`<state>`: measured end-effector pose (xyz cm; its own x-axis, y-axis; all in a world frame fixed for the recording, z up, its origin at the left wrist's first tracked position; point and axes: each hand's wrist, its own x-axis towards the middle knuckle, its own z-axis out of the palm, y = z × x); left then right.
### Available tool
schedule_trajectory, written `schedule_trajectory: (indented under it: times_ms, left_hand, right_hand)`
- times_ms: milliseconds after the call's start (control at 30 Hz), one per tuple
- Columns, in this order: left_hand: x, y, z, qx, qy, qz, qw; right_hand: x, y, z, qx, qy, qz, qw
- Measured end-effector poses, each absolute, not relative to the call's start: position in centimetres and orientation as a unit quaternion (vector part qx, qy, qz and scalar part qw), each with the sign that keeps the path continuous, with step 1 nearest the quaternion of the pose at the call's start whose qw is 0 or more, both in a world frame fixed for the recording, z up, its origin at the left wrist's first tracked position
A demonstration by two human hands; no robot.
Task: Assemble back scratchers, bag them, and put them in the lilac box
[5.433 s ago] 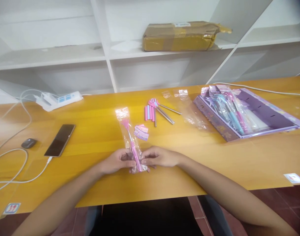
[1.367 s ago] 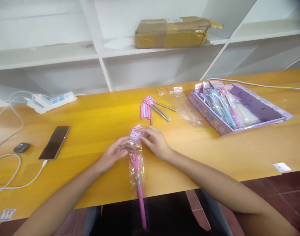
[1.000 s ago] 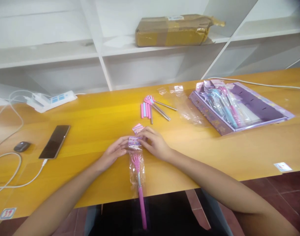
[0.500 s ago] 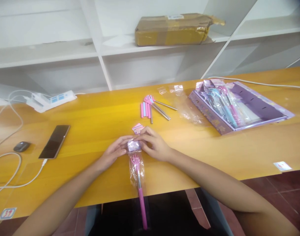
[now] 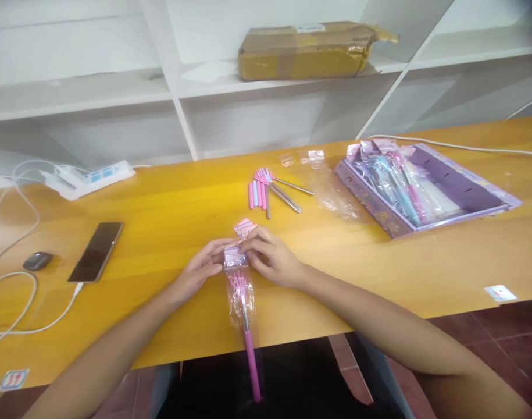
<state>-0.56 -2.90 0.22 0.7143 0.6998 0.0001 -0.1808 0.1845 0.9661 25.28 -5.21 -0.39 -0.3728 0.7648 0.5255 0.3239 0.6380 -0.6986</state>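
A clear plastic bag (image 5: 234,302) holds a pink hand-shaped scratcher (image 5: 251,355) with a metal rod, its handle reaching past the table's front edge. At the bag's top is a purple-and-white header card (image 5: 235,257). My left hand (image 5: 201,267) grips the card's left side. My right hand (image 5: 274,256) has its fingers closed on the card's upper right. Just beyond my hands lies a pink printed card stack (image 5: 245,227). Farther back are pink hand-shaped heads (image 5: 264,176) with metal rods (image 5: 285,198), beside several pink and blue handles (image 5: 257,194).
A purple display box (image 5: 457,180) with bagged scratchers stands at the right, near loose clear bags (image 5: 335,192). At the left are a phone (image 5: 95,252), a black earbud case (image 5: 38,261), cables and a power strip (image 5: 93,180). A cardboard box (image 5: 304,52) sits on the shelf.
The header card and bagged scratcher have shifted slightly left and up. My right fingers have moved a little on the card, and more of its print shows.
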Motion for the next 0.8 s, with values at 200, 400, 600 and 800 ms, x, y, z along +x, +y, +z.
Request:
schedule_trajectory:
  times_ms: [200, 400, 600, 800]
  left_hand:
    - [-0.6, -2.8, 0.0, 0.571, 0.224, 0.299, 0.731]
    - [-0.7, -2.8, 0.1, 0.582, 0.225, 0.29, 0.725]
    - [-0.9, -2.7, 0.0, 0.583, 0.222, 0.29, 0.725]
    - [-0.4, -2.9, -0.3, 0.592, 0.238, 0.3, 0.709]
  right_hand:
    - [25.3, -5.1, -0.3, -0.347, -0.792, 0.246, 0.437]
    - [25.4, -5.3, 0.0, -0.362, -0.777, 0.239, 0.456]
    - [25.2, -5.2, -0.7, -0.398, -0.742, 0.305, 0.445]
    - [24.9, -4.9, -1.5, -0.406, -0.71, 0.324, 0.476]
